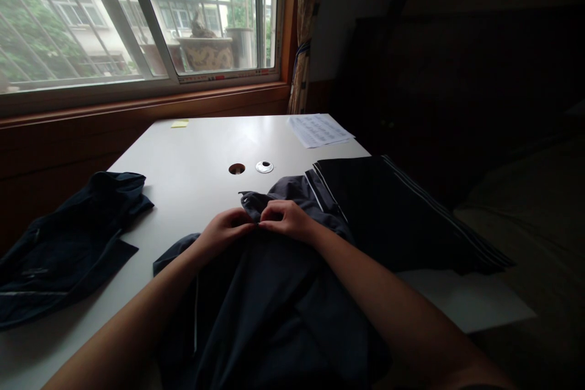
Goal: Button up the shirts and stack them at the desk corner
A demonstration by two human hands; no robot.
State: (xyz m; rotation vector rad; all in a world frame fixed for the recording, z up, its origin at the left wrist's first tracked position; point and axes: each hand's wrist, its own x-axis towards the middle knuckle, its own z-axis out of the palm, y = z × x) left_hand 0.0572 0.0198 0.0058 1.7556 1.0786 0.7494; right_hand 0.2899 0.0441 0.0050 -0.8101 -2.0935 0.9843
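Note:
A dark navy garment (283,292) with thin white piping lies bunched over the near part of the white table, its lower part toward me. My left hand (226,226) pinches its cloth from the left. From the right, my right hand (287,219) pinches the same cloth, and the fingertips of both hands nearly meet. A folded-over bit of the garment stands up just beyond my fingers. Which part of the garment this is, I cannot tell. To the right, a flat pile of dark cloth (393,213) with pale striped edges adjoins the garment.
Another dark navy garment (68,244) lies at the table's left edge. Printed sheets (320,130) and a yellow sticky note (180,124) are at the far side of the white table (201,152). A cable hole (236,169) and its round cover (264,167) sit mid-table. A barred window (183,24) is behind.

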